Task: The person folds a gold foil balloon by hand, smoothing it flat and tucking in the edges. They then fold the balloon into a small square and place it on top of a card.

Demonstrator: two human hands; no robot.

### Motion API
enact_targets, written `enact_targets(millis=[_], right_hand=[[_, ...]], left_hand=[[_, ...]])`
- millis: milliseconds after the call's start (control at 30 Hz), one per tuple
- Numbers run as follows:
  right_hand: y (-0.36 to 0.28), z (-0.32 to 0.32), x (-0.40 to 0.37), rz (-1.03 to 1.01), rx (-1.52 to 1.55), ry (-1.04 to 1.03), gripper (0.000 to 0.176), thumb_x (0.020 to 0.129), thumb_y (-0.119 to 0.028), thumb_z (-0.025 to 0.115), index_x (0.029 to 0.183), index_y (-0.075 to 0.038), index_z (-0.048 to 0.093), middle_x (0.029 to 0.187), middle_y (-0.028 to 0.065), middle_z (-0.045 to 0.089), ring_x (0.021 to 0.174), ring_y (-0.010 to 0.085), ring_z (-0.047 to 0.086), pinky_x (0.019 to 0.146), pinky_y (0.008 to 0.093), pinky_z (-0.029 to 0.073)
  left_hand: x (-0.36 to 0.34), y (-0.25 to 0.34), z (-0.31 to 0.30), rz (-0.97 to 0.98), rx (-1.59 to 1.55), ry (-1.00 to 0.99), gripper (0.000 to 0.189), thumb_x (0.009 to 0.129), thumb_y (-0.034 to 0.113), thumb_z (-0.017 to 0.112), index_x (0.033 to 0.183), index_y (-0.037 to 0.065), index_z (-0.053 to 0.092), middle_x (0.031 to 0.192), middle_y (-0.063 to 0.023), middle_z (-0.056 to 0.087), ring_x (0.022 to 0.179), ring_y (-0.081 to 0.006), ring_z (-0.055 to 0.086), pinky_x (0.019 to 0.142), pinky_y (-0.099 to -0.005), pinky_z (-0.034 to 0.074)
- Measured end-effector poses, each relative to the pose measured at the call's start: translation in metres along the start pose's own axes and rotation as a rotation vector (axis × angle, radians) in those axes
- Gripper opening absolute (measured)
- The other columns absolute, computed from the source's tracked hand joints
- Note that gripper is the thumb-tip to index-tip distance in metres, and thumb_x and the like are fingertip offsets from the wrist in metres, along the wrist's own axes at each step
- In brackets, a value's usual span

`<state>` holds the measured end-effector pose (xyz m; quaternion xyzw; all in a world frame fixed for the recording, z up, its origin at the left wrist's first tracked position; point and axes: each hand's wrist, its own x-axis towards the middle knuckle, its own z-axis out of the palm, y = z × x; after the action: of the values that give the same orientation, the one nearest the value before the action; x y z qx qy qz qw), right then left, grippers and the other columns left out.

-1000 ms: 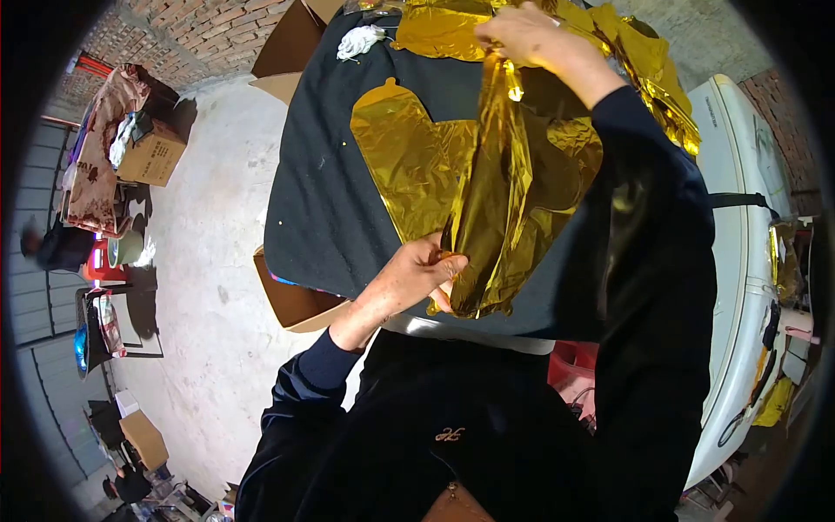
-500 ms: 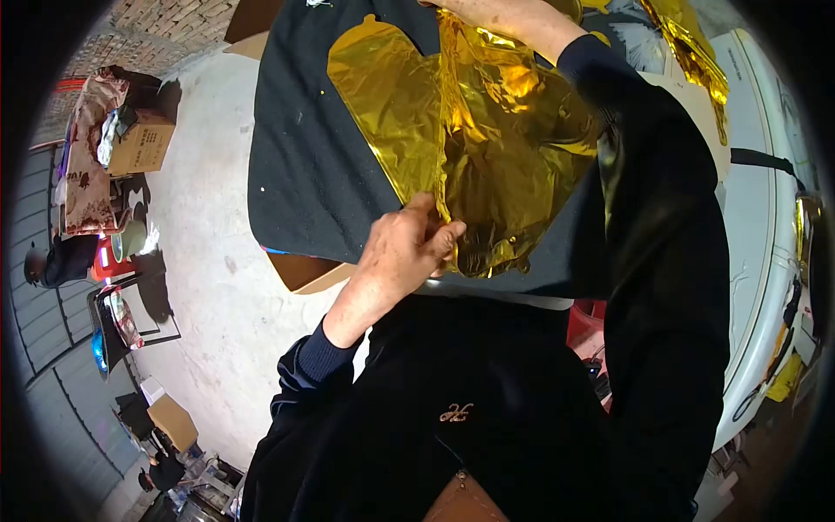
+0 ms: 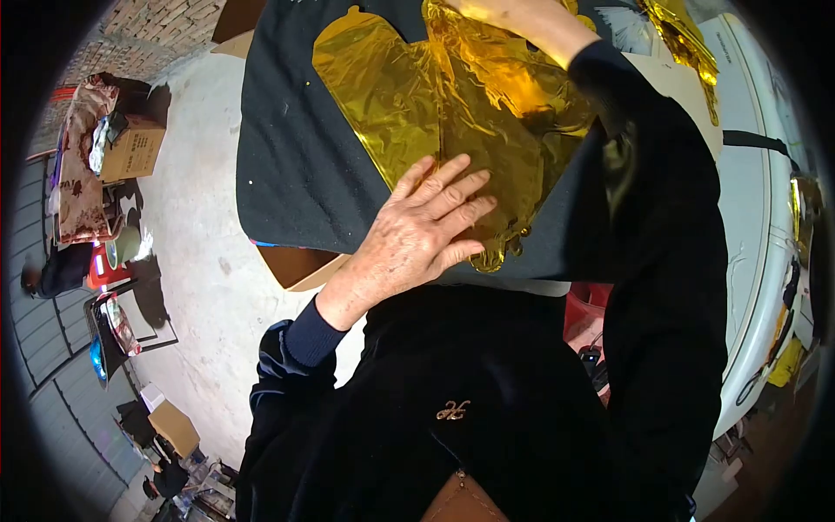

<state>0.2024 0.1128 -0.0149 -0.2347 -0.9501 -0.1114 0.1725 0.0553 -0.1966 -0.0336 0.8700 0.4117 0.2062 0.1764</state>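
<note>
Nearest, the left hand [image 3: 422,230] lies palm down, its grip spread wide and pinching nothing, on the lower part of the gold foil [image 3: 391,100]. The foil rests on the black-covered worktop [image 3: 291,174], its bottom end by the near edge. Smoothing it seems best done with light, even pressure (thin film likely creases easily), outward from the middle line. Farther off, the right hand [image 3: 500,10] reaches over the foil's top; its fingertips are out of view, so I cannot tell its grip.
</note>
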Motion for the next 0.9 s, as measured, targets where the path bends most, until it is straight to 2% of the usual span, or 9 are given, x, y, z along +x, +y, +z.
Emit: enact_targets(millis=[200, 233, 267, 300, 467, 500, 633, 767, 900], right_hand=[[-0.008, -0.046, -0.061, 0.155, 0.079, 0.106, 0.043, 0.095, -0.013, 0.064, 0.136, -0.004, 0.057, 0.143, 0.0171, 0.056, 0.133, 0.0327, 0.051, 0.106, 0.05, 0.041], [-0.014, -0.044, -0.073, 0.067, -0.138, 0.222, 0.035, 0.099, -0.017, 0.063, 0.131, -0.002, 0.062, 0.129, 0.0142, 0.066, 0.119, 0.0248, 0.061, 0.098, 0.0425, 0.049], [-0.038, -0.029, -0.108, 0.118, -0.036, 0.174, 0.04, 0.095, -0.014, 0.069, 0.135, -0.014, 0.065, 0.136, 0.0087, 0.066, 0.137, 0.0273, 0.055, 0.108, 0.0451, 0.046], [-0.048, -0.024, -0.13, 0.045, 0.051, 0.162, 0.052, 0.096, -0.023, 0.07, 0.146, -0.013, 0.058, 0.152, 0.0124, 0.056, 0.146, 0.0295, 0.048, 0.117, 0.0453, 0.041], [-0.132, -0.048, -0.162, 0.121, 0.136, -0.073, 0.061, 0.099, -0.034, 0.067, 0.152, -0.009, 0.05, 0.16, 0.0139, 0.045, 0.153, 0.0298, 0.035, 0.126, 0.052, 0.026], [-0.139, -0.05, -0.163, 0.15, 0.148, -0.1, 0.064, 0.098, -0.035, 0.067, 0.153, -0.007, 0.049, 0.161, 0.0142, 0.044, 0.154, 0.03, 0.033, 0.126, 0.052, 0.026], [-0.146, -0.052, -0.171, 0.209, 0.191, -0.193, 0.076, 0.096, -0.039, 0.067, 0.154, 0.003, 0.043, 0.165, 0.0171, 0.037, 0.158, 0.0314, 0.026, 0.129, 0.0514, 0.019], [-0.144, -0.044, -0.177, 0.223, 0.197, -0.239, 0.08, 0.101, -0.05, 0.056, 0.158, 0.002, 0.037, 0.167, 0.0191, 0.032, 0.159, 0.0317, 0.023, 0.13, 0.0511, 0.015], [-0.115, -0.036, -0.183, 0.286, 0.086, -0.225, 0.083, 0.102, -0.054, 0.054, 0.16, 0.002, 0.034, 0.168, 0.0205, 0.031, 0.159, 0.0331, 0.024, 0.13, 0.0499, 0.015]], left_hand=[[-0.011, -0.004, 0.001, 0.051, 0.109, -0.042, 0.053, 0.095, 0.05, 0.065, 0.132, 0.013, 0.07, 0.15, -0.0071, 0.059, 0.146, -0.0291, 0.047, 0.12, -0.0507, 0.036], [-0.012, -0.004, -0.002, 0.054, 0.122, -0.03, 0.052, 0.095, 0.048, 0.067, 0.132, 0.012, 0.07, 0.148, -0.008, 0.06, 0.143, -0.0297, 0.051, 0.117, -0.0499, 0.038], [-0.014, -0.003, -0.005, 0.043, 0.111, -0.018, 0.051, 0.094, 0.047, 0.068, 0.13, 0.011, 0.071, 0.146, -0.0092, 0.06, 0.141, -0.0304, 0.051, 0.116, -0.0491, 0.039], [-0.015, -0.003, -0.008, 0.032, 0.1, -0.007, 0.051, 0.093, 0.045, 0.07, 0.129, 0.009, 0.071, 0.144, -0.0103, 0.06, 0.139, -0.0312, 0.052, 0.115, -0.0484, 0.039], [0.007, -0.001, -0.014, -0.012, 0.141, 0.178, 0.044, 0.096, 0.029, 0.072, 0.133, 0.005, 0.067, 0.146, -0.0151, 0.059, 0.136, -0.0352, 0.054, 0.114, -0.0497, 0.04], [0.014, -0.005, -0.009, -0.028, 0.132, 0.193, 0.051, 0.099, 0.021, 0.067, 0.145, 0.002, 0.056, 0.153, -0.02, 0.051, 0.142, -0.0382, 0.049, 0.118, -0.0522, 0.037], [0.037, -0.008, 0.022, -0.112, 0.141, 0.233, 0.075, 0.099, 0.024, 0.066, 0.161, 0.0, 0.032, 0.162, -0.0252, 0.038, 0.15, -0.0436, 0.038, 0.123, -0.0542, 0.031], [0.037, -0.01, 0.04, -0.192, 0.315, 0.074, 0.078, 0.105, 0.056, 0.048, 0.163, 0.005, 0.032, 0.168, -0.0226, 0.029, 0.157, -0.0394, 0.026, 0.127, -0.0582, 0.019], [0.037, -0.01, 0.037, -0.195, 0.32, 0.023, 0.079, 0.103, 0.057, 0.051, 0.162, 0.006, 0.036, 0.168, -0.0253, 0.026, 0.157, -0.0428, 0.023, 0.127, -0.0594, 0.017]])
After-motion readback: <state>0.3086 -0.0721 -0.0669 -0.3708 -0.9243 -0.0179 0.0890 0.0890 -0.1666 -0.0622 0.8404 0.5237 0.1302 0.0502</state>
